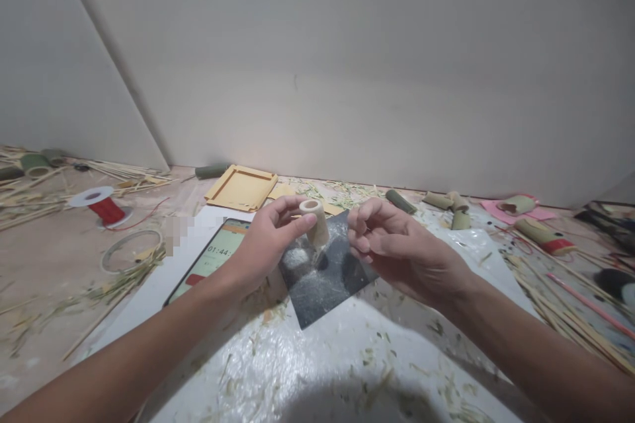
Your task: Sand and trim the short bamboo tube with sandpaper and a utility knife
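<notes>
A short pale bamboo tube [319, 230] stands upright, its hollow top facing up, above a dark sheet like sandpaper [322, 297]. My left hand [270, 234] grips the tube from the left, with the thumb on its near side and the other fingers behind it. To the right of the tube, my right hand [404, 248] hovers over the sheet's right edge. Its fingers are loosely bent, with nothing visible in them. Pale dust marks the dark surface. Under the sheet lies a white plastic-like covering [278, 370] scattered with green shavings.
A phone [213, 258] showing a timer lies left of my forearm. Farther left are a red thread spool [106, 208] and a tape roll [131, 251]. A yellow tray [241, 188] sits near the wall [347, 79]. Bamboo pieces [460, 219] and thin strips [570, 317] lie right.
</notes>
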Demonstrator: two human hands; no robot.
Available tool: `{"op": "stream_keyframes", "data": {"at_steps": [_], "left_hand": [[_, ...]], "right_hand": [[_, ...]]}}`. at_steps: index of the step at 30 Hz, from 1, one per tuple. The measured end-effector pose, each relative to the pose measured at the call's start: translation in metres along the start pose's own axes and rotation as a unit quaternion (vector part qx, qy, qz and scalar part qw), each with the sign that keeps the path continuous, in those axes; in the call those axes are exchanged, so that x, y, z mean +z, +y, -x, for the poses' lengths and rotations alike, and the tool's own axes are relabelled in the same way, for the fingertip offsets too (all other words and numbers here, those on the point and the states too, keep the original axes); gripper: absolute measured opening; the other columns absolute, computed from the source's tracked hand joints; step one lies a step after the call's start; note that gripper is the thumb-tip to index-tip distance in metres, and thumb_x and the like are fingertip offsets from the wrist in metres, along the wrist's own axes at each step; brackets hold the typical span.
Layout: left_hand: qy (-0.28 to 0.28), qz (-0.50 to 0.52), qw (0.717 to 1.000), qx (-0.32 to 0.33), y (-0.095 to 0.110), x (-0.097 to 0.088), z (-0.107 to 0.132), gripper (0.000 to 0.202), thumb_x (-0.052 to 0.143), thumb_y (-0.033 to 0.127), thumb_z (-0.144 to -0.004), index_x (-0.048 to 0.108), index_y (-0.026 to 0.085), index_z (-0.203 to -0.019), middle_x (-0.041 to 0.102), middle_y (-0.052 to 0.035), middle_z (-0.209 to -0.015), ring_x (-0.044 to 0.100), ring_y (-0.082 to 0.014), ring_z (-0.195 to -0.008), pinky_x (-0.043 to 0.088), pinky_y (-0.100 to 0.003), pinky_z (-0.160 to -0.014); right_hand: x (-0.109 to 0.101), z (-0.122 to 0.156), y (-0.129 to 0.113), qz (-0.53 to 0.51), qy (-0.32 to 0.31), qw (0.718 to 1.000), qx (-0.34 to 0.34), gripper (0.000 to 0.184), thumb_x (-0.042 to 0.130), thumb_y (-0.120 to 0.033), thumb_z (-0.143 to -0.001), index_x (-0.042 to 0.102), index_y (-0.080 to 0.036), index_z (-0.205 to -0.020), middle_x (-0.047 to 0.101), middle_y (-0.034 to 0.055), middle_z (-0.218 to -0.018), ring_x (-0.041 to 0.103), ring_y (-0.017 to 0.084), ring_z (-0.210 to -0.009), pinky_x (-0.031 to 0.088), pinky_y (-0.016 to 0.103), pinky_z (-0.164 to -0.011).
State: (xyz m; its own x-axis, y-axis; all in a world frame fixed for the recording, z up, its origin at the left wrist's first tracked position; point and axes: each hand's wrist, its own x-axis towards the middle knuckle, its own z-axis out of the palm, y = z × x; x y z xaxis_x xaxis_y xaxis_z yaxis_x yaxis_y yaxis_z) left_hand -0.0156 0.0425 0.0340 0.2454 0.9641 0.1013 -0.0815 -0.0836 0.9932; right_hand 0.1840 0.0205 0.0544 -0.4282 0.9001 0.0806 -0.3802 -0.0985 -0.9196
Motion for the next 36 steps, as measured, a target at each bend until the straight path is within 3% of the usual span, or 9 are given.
{"op": "stream_keyframes", "data": {"at_steps": [8, 12, 16, 20, 25, 32, 36], "left_hand": [[0.003, 0.012, 1.0, 0.005, -0.0017, 0.0, 0.0002, 0.033, 0.069, 0.034, -0.082, 0.063, 0.018, -0.11, 0.066, -0.0101, -0.117, 0.06, -0.0247, -0.107, 0.047, -0.035, -0.088], [-0.003, 0.013, 1.0, 0.0, -0.0011, 0.0002, 0.0009, 0.033, 0.068, 0.034, -0.082, 0.062, 0.018, -0.111, 0.065, -0.0099, -0.118, 0.06, -0.0241, -0.108, 0.047, -0.034, -0.088], [0.001, 0.011, 1.0, -0.009, -0.0013, 0.0005, 0.001, 0.034, 0.068, 0.034, -0.082, 0.061, 0.017, -0.111, 0.065, -0.0099, -0.117, 0.06, -0.0229, -0.107, 0.046, -0.033, -0.087], [0.004, 0.011, 1.0, -0.01, -0.0007, 0.0011, 0.0014, 0.033, 0.069, 0.033, -0.081, 0.062, 0.018, -0.11, 0.065, -0.0101, -0.117, 0.06, -0.0239, -0.106, 0.047, -0.034, -0.087], [0.006, 0.014, 1.0, -0.016, 0.0001, 0.0021, 0.0024, 0.03, 0.069, 0.033, -0.081, 0.063, 0.019, -0.107, 0.067, -0.009, -0.113, 0.061, -0.023, -0.102, 0.047, -0.035, -0.086], [-0.003, 0.013, 1.0, -0.008, -0.004, 0.001, 0.0028, 0.031, 0.069, 0.034, -0.082, 0.062, 0.017, -0.108, 0.067, -0.0093, -0.108, 0.061, -0.0232, -0.101, 0.047, -0.035, -0.086], [-0.007, 0.011, 1.0, -0.01, -0.0025, 0.0015, 0.0027, 0.03, 0.068, 0.032, -0.083, 0.062, 0.017, -0.108, 0.066, -0.0091, -0.11, 0.06, -0.0219, -0.101, 0.047, -0.033, -0.086]], "right_hand": [[0.0101, 0.0017, -0.0073, -0.019, 0.081, 0.996, 0.015, 0.022, 0.074, -0.01, -0.064, 0.06, -0.023, -0.075, 0.051, -0.003, -0.081, 0.047, 0.009, -0.066, 0.042, 0.022, -0.061], [0.0099, 0.0025, -0.0065, -0.01, 0.076, 0.997, 0.017, 0.021, 0.074, -0.011, -0.068, 0.058, -0.022, -0.075, 0.054, -0.0048, -0.082, 0.049, 0.005, -0.054, 0.041, 0.021, -0.052], [0.0096, 0.0039, -0.0055, 0.004, 0.091, 0.996, 0.001, 0.025, 0.076, -0.013, -0.068, 0.053, -0.022, -0.073, 0.056, -0.0067, -0.083, 0.042, 0.001, -0.04, 0.034, 0.018, -0.036], [0.009, 0.0025, -0.0049, 0.037, 0.106, 0.993, -0.026, 0.028, 0.076, -0.014, -0.068, 0.05, -0.022, -0.072, 0.06, -0.0064, -0.084, 0.038, 0.0, -0.036, 0.031, 0.016, -0.03], [0.0084, -0.0007, -0.0024, 0.063, 0.123, 0.989, -0.057, 0.029, 0.078, -0.016, -0.066, 0.05, -0.021, -0.071, 0.06, -0.0046, -0.082, 0.045, 0.002, -0.043, 0.038, 0.016, -0.033], [0.0084, -0.0028, -0.0009, 0.088, 0.154, 0.982, -0.063, 0.035, 0.082, -0.022, -0.062, 0.048, -0.021, -0.069, 0.061, -0.0026, -0.077, 0.047, 0.005, -0.046, 0.031, 0.015, -0.029], [0.0048, -0.0047, 0.0011, 0.082, 0.15, 0.983, -0.065, 0.03, 0.082, -0.022, -0.063, 0.052, -0.02, -0.068, 0.063, -0.0019, -0.074, 0.054, 0.007, -0.052, 0.043, 0.018, -0.04]]}}
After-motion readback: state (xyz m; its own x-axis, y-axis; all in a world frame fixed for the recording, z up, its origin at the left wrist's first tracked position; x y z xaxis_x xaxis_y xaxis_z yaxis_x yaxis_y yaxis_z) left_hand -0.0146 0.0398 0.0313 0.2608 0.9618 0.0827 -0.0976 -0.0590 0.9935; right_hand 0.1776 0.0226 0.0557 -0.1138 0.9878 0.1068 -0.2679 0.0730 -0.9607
